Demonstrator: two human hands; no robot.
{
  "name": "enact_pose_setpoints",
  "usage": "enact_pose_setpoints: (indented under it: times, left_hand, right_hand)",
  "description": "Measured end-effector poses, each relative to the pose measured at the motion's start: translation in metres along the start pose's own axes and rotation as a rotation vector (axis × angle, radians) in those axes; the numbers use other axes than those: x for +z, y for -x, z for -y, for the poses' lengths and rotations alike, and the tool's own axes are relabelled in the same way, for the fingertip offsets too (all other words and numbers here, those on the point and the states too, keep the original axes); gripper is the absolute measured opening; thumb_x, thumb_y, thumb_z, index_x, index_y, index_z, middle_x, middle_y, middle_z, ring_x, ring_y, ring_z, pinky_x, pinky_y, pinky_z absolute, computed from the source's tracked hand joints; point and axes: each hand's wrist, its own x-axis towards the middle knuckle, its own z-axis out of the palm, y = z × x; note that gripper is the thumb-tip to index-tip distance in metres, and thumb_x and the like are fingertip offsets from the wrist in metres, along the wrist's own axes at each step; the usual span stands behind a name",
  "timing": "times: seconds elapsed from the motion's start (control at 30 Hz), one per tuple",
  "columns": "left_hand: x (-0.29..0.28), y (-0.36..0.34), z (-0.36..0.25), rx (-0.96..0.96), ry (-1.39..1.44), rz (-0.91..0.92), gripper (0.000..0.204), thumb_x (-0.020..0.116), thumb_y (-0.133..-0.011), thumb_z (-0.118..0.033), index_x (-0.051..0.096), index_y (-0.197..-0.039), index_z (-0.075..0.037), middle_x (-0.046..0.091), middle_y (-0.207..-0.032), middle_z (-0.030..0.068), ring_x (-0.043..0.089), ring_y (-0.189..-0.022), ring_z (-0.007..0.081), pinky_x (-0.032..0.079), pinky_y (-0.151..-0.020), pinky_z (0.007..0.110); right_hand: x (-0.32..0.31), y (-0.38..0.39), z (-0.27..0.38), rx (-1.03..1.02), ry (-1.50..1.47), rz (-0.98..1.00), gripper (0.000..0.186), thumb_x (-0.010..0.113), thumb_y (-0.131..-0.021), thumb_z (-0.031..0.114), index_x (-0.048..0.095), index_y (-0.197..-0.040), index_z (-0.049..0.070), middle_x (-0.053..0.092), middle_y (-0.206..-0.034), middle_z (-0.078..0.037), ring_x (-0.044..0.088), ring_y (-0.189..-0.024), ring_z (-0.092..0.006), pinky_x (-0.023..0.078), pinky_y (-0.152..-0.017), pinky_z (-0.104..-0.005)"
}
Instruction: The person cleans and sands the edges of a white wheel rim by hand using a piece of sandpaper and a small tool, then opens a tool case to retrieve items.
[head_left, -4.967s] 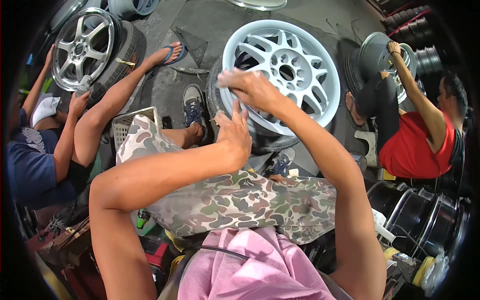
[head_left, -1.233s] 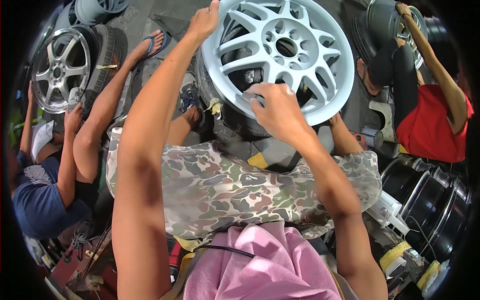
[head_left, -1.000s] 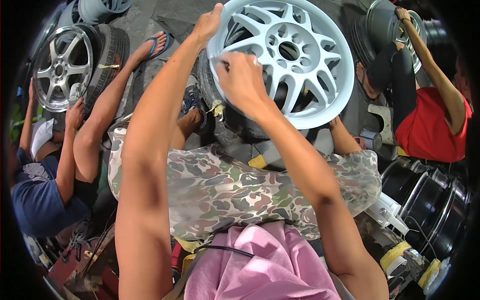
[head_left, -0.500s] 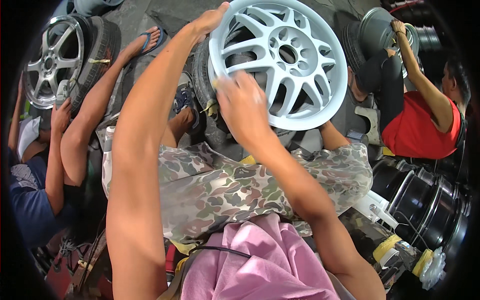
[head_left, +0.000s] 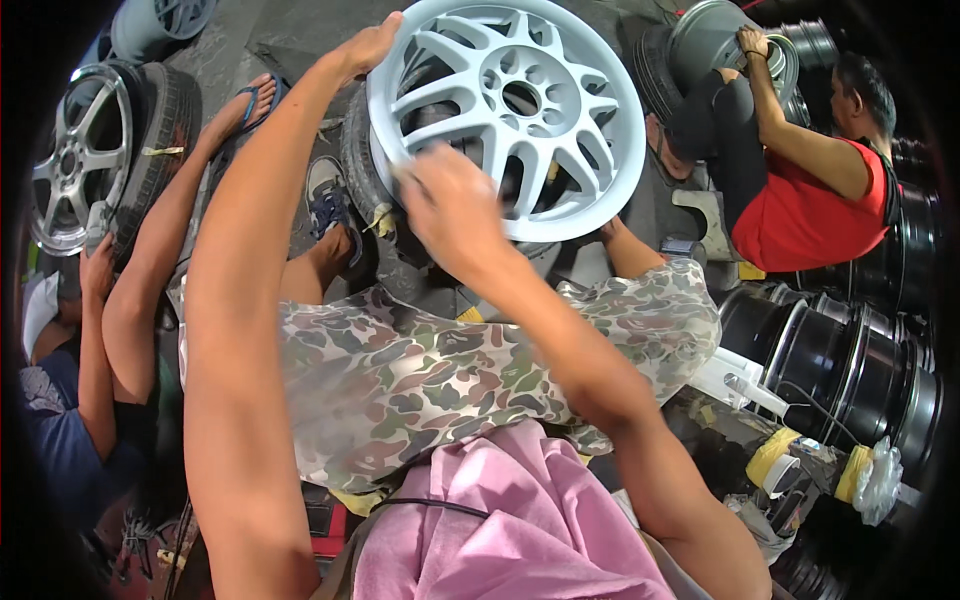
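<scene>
- Fingers of right hand curled loosely together, pressed against lower left face of wheel; motion-blurred, so cannot tell whether anything is pinched beneath them.
- Fingers of left hand held together and laid flat along upper left rim, steadying it (thumb hidden behind the edge).
- Pale grey multi-spoke wheel standing almost upright, face tilted toward the camera, propped on a dark tyre just past the knees.
- Key relation: wheel lying straight ahead and slightly right of both hands; right hand on the face near the spokes, left hand at the rim above it, the two hands near each other on the same left side.
- Hub hole up and to the right of right fingers, well within reach; far right rim nearer to neither hand.
- Camouflage shorts and pink shirt filling the lower middle.
- At right, another person in a red top gripping a dark wheel; black rims stacked below.
- At left, a third person's arms beside a silver wheel mounted in a tyre.
</scene>
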Motion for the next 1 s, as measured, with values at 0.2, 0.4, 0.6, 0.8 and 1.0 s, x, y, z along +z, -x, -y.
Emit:
enact_pose_setpoints:
  times: [0.2,0.4,0.6,0.8,1.0]
  left_hand:
    - [-0.012,0.008,-0.054,0.104,-1.154,0.248,0.059,0.034,-0.111,-0.042,0.067,-0.132,0.001,0.064,-0.138,0.0273,0.058,-0.135,0.0364,0.048,-0.107,0.049]
    - [0.011,0.117,-0.101,0.707,-0.89,-0.078,0.028,0.057,-0.094,-0.023,0.074,-0.101,-0.001,0.071,-0.11,0.0244,0.069,-0.107,0.0426,0.057,-0.091,0.052]
    - [0.048,0.234,-0.098,0.749,-0.931,0.359,0.018,0.066,-0.083,-0.004,0.068,-0.1,0.001,0.063,-0.105,0.0169,0.065,-0.103,0.0361,0.053,-0.096,0.048]
    - [0.075,0.24,-0.079,0.784,-1.18,0.306,0.027,0.068,-0.081,-0.006,0.065,-0.107,-0.001,0.061,-0.107,0.0119,0.061,-0.112,0.03,0.047,-0.105,0.046]
    - [0.073,0.254,-0.093,0.554,-1.36,0.337,0.046,0.067,-0.086,-0.011,0.061,-0.131,0.0,0.062,-0.129,0.0172,0.052,-0.135,0.0343,0.039,-0.116,0.051]
  right_hand:
    - [-0.188,0.057,-0.081,0.227,0.244,0.526,0.028,0.062,-0.089,-0.001,0.068,-0.116,0.003,0.071,-0.113,-0.018,0.069,-0.108,-0.0388,0.054,-0.099,-0.0453]
    - [-0.144,0.041,-0.044,-0.014,0.195,0.556,0.018,0.063,-0.089,0.001,0.068,-0.106,-0.001,0.067,-0.102,-0.02,0.066,-0.1,-0.0401,0.054,-0.088,-0.0464]
    - [-0.179,0.04,-0.079,0.035,0.359,0.606,0.019,0.066,-0.083,0.003,0.07,-0.101,-0.002,0.067,-0.101,-0.018,0.065,-0.103,-0.0395,0.053,-0.09,-0.049]
    - [-0.091,0.028,-0.039,0.002,0.276,0.428,0.017,0.065,-0.089,0.007,0.074,-0.103,0.001,0.069,-0.096,-0.016,0.068,-0.097,-0.038,0.053,-0.09,-0.0481]
    - [-0.133,0.057,-0.051,0.01,0.216,0.407,0.02,0.065,-0.086,0.004,0.075,-0.103,0.002,0.069,-0.097,-0.017,0.067,-0.102,-0.0362,0.056,-0.09,-0.0474]
